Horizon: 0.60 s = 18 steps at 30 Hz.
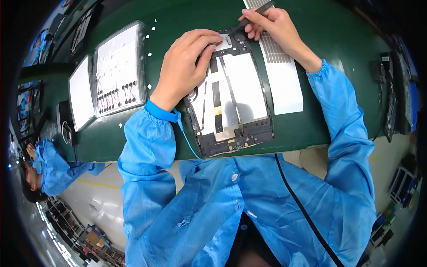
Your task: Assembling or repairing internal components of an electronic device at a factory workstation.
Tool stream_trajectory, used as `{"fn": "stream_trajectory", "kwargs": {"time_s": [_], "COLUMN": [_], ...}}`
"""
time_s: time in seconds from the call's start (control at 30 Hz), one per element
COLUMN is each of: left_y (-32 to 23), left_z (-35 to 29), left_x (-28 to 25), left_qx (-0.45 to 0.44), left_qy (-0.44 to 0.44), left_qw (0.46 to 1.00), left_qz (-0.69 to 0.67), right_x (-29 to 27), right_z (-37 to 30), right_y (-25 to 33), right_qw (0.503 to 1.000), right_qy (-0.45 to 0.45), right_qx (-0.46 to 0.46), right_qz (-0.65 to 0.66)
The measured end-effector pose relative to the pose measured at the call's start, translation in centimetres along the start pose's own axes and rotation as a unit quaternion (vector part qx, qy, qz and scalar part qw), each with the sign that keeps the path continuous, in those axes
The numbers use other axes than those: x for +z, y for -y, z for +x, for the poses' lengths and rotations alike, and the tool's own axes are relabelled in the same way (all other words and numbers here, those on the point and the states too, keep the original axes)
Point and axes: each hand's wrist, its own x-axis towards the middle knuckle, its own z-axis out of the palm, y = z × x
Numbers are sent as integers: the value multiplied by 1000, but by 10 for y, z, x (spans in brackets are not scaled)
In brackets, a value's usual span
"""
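An opened tablet [249, 93] lies on the green bench before me, its black frame around silver-white panels and dark flat cables. My left hand [189, 62] rests over its far left corner. Thumb and fingers are pinched together at a small silver part [225, 42]; whether they grip anything is hidden. My right hand [273, 26] holds black tweezers [253, 18], slanted down so their tips reach the tablet's far edge. Beneath that hand, to the tablet's right, is a white sheet [284, 84] with a grid of greyish stickers.
A clear tray [142, 71] with several small black wired parts stands at the left, beside a white panel [82, 95]. White scraps [149, 54] dot the green bench [169, 18]. A blue wrist strap [161, 112] trails a cord. Another person in blue [55, 164] sits far left.
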Motion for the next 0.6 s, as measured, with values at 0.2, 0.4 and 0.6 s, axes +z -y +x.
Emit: {"fn": "stream_trajectory", "kwargs": {"time_s": [0.2, 0.4, 0.6], "left_y": [0, -3, -5], "left_z": [2, 6, 9], "left_x": [5, -2, 3], "left_qx": [1, 6, 49], "left_qy": [12, 37, 35], "left_qw": [1000, 999, 995], "left_qz": [8, 29, 80], "right_x": [3, 1, 0], "right_z": [-1, 1, 2], "right_y": [-7, -5, -4], "right_qw": [1000, 1000, 999], "right_qy": [4, -11, -17], "right_qx": [10, -4, 3], "right_qz": [1, -19, -39]}}
